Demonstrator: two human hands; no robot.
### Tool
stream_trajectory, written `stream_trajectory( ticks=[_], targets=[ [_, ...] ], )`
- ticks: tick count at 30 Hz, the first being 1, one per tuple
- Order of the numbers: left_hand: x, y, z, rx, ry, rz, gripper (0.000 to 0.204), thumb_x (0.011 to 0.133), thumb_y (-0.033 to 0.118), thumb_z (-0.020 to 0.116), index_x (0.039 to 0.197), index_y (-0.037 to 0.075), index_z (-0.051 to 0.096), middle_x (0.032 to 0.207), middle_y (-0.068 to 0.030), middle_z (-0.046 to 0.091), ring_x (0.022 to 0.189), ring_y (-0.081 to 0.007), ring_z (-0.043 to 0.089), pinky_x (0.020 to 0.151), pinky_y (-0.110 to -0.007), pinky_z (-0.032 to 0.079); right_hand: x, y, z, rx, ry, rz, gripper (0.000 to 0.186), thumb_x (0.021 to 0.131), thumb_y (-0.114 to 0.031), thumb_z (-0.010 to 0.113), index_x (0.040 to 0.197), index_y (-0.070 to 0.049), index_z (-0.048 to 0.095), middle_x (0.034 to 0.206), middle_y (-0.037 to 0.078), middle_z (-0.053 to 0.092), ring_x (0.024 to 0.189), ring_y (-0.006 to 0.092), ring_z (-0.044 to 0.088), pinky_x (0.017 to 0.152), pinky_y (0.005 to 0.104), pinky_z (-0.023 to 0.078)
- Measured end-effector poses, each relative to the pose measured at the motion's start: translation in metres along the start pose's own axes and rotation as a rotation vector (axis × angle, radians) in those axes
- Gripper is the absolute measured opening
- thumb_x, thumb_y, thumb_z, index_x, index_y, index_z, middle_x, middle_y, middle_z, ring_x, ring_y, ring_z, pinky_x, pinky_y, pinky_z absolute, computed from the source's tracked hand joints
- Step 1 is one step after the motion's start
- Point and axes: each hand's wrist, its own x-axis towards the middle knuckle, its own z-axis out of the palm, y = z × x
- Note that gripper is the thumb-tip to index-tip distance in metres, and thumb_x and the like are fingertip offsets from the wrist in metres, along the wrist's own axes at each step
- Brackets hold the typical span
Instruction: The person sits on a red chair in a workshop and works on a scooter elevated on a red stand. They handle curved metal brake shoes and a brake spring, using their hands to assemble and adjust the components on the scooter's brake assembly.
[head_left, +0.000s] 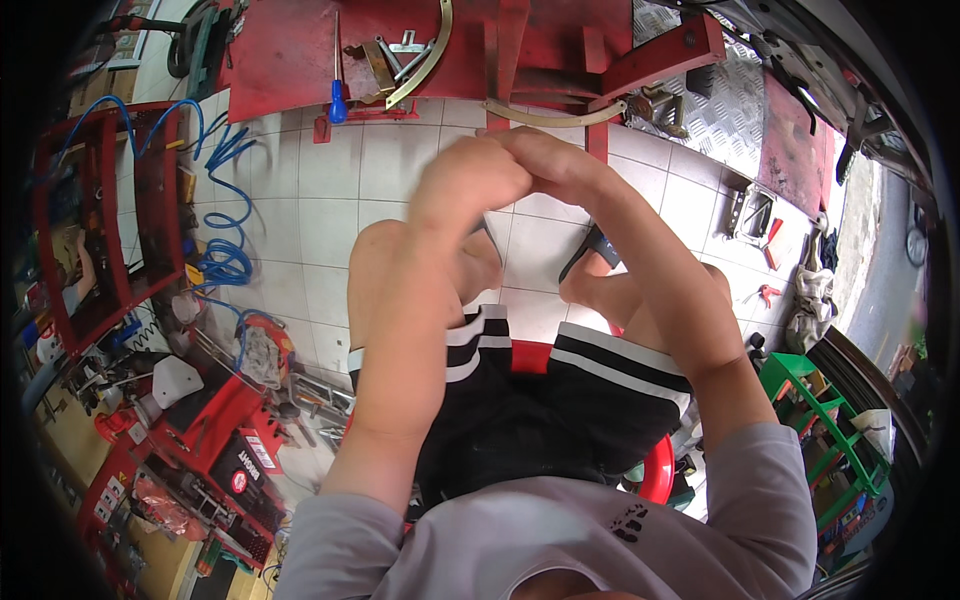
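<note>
My left hand [470, 178] and my right hand [556, 160] meet in front of me, above the tiled floor and short of the red workbench. The left is curled closed and a little smeared by motion. The right lies against it with fingers bent inward. Whatever they hold, if anything, is hidden between them. Just beyond my hands, a curved brass-coloured strip [560, 121] runs along the bench's front edge. Left of it on the bench are another curved strip [436, 62], a screwdriver with a blue handle [338, 100] and a small metal bracket [408, 48].
The red workbench [280, 60] spans the far side, with a red steel frame [660, 65] on it. A coiled blue air hose [225, 262] hangs at left beside a red rack [160, 200]. Red machinery [210, 430] stands lower left, a green shelf [815, 400] at right.
</note>
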Motion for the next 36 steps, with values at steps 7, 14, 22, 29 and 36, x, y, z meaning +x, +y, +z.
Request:
stream_trajectory(
  ticks=[7,14,22,29,36],
  targets=[
    [0.002,0.053,0.005,-0.005,-0.152,0.228,0.040,0.084,0.035,0.058,0.102,-0.001,0.063,0.086,-0.0159,0.067,0.082,-0.0274,0.065,0.073,-0.039,0.050,-0.007,0.014,-0.069,-0.428,0.305,-0.091,0.039,0.088,-0.012,0.058,0.124,0.001,0.052,0.096,0.009,0.061,0.083,0.0133,0.061,0.068,0.0276,0.049],
    [0.037,0.048,0.017,-0.504,0.126,0.569,0.014,0.089,0.002,0.051,0.103,-0.001,0.051,0.094,-0.0115,0.064,0.086,-0.0199,0.063,0.075,-0.033,0.050,-0.064,-0.027,-0.092,-0.139,0.323,-0.325,0.021,0.093,-0.014,0.051,0.108,0.000,0.052,0.086,0.010,0.062,0.062,0.0145,0.062,0.048,0.0272,0.050],
    [0.069,0.059,0.020,-0.945,0.283,0.591,0.010,0.092,-0.004,0.046,0.100,-0.006,0.051,0.081,-0.0128,0.066,0.070,-0.0184,0.068,0.062,-0.028,0.057,-0.059,-0.033,-0.093,0.035,0.386,-0.346,0.043,0.092,-0.017,0.054,0.132,-0.001,0.048,0.089,0.005,0.062,0.067,0.0098,0.057,0.052,0.0273,0.047],
    [0.063,0.067,0.004,-0.964,0.273,0.545,0.015,0.098,0.008,0.050,0.097,-0.006,0.058,0.075,-0.0084,0.066,0.065,-0.0148,0.067,0.059,-0.027,0.055,-0.054,-0.028,-0.103,-0.201,0.410,-0.414,0.040,0.087,-0.019,0.065,0.121,-0.001,0.058,0.085,0.003,0.061,0.062,0.0056,0.050,0.049,0.0227,0.040],
    [0.073,0.058,0.007,-0.673,0.487,0.532,0.024,0.098,0.023,0.054,0.095,0.002,0.064,0.068,0.0004,0.063,0.058,-0.0061,0.053,0.054,-0.023,0.041,-0.057,-0.031,-0.094,-0.417,0.510,-0.390,0.035,0.084,-0.018,0.070,0.113,-0.002,0.062,0.082,0.002,0.061,0.060,0.0062,0.051,0.051,0.0228,0.042]
  ],
)
